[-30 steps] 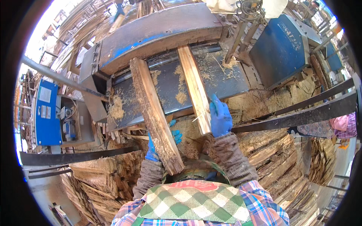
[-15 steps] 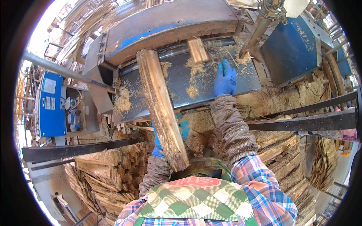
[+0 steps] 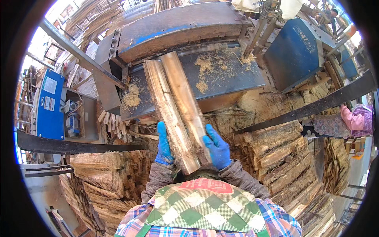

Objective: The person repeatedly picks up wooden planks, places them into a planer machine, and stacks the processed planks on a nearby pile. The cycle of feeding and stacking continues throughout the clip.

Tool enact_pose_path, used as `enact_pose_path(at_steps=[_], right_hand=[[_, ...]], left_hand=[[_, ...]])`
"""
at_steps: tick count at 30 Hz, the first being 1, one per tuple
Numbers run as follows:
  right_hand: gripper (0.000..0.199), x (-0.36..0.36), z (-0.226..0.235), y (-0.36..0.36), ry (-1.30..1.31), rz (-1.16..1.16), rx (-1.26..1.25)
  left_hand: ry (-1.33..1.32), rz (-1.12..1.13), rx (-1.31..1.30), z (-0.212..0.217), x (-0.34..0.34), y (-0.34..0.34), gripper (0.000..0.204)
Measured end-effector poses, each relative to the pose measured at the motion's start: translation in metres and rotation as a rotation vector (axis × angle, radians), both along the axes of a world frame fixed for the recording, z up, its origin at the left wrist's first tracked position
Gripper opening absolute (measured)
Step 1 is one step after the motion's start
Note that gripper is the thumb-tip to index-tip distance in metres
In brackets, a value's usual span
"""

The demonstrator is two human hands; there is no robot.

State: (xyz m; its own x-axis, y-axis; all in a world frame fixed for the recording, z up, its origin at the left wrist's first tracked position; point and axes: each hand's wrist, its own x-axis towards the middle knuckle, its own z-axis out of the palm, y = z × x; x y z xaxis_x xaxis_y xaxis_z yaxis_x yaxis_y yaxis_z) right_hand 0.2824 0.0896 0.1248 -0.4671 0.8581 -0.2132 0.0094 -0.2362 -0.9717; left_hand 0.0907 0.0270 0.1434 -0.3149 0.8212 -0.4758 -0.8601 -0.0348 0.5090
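Observation:
Two rough wooden boards lie side by side, their far ends over the machine's metal bed (image 3: 229,83) and their near ends close to my body. The left board (image 3: 173,122) has a bark-like edge; the right board (image 3: 181,87) is smoother and slightly blurred. My left hand (image 3: 164,146), in a blue glove, grips the left board's outer side near its close end, with part of the fingers hidden beneath. Against the outer side of the right board, my right hand (image 3: 218,148), gloved in blue too, holds on with fingers bent at the edge.
Sawdust (image 3: 203,67) litters the bed before a metal roller and heavy housing (image 3: 177,31). Black metal bars flank me at left (image 3: 79,147) and right (image 3: 308,102). Stacked rough boards (image 3: 106,170) stand on both sides. A person's pink sleeve (image 3: 351,118) shows at the right.
My right hand has come back from the metal bed to the boards. A second board now lies beside the first, and the short piece at the roller no longer shows there.

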Motion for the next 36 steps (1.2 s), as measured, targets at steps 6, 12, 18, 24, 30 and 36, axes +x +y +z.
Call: enact_pose_path(at_steps=[6, 12, 18, 24, 30, 36], right_hand=[[0.051, 0.036, 0.008, 0.036, -0.001, -0.198, 0.113], [0.051, 0.023, 0.033, 0.066, -0.068, -0.141, 0.063], [0.05, -0.005, -0.005, 0.093, -0.148, -0.244, 0.172], [0.032, -0.07, -0.012, 0.182, -0.387, -0.321, 0.793], [0.038, -0.12, -0.007, 0.24, -0.507, -0.42, 0.599], [0.038, -0.123, -0.002, 0.237, -0.517, -0.393, 0.568]], left_hand=[[0.156, -0.151, 0.038, -0.014, -0.011, 0.029, 0.11], [0.181, -0.125, -0.002, -0.019, -0.017, 0.053, 0.102], [0.185, -0.103, -0.085, -0.005, -0.011, 0.06, 0.104], [0.212, -0.144, -0.136, -0.003, -0.009, 0.064, 0.121], [0.173, -0.118, -0.128, -0.006, -0.007, 0.062, 0.115], [0.107, -0.114, -0.134, -0.011, -0.015, 0.058, 0.108]])
